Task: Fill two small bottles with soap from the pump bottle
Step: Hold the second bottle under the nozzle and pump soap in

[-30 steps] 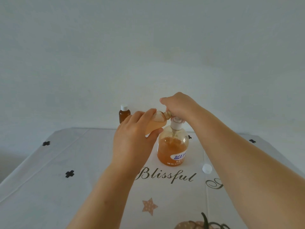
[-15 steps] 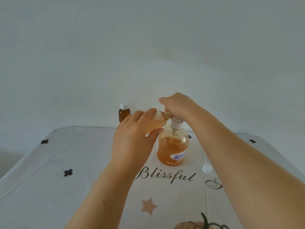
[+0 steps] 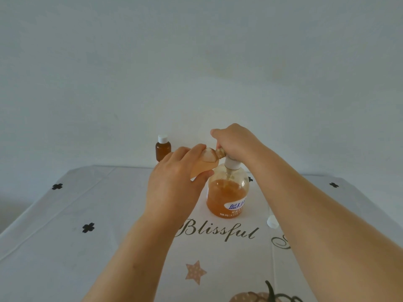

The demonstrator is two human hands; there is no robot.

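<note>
My left hand holds a small bottle tilted, mouth at the top of the pump bottle, gripped there by my right hand. It stands on the tabletop; a capped bottle stands behind.

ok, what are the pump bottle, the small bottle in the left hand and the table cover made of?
Pump bottle: clear glossy plastic by the look; the orange soap level shows through its wall.
Small bottle gripped by the left hand: translucent, amber-tinted, probably plastic, glass not excluded.
Table cover: matte printed sheet with fold creases; fabric or vinyl, can't tell.
</note>
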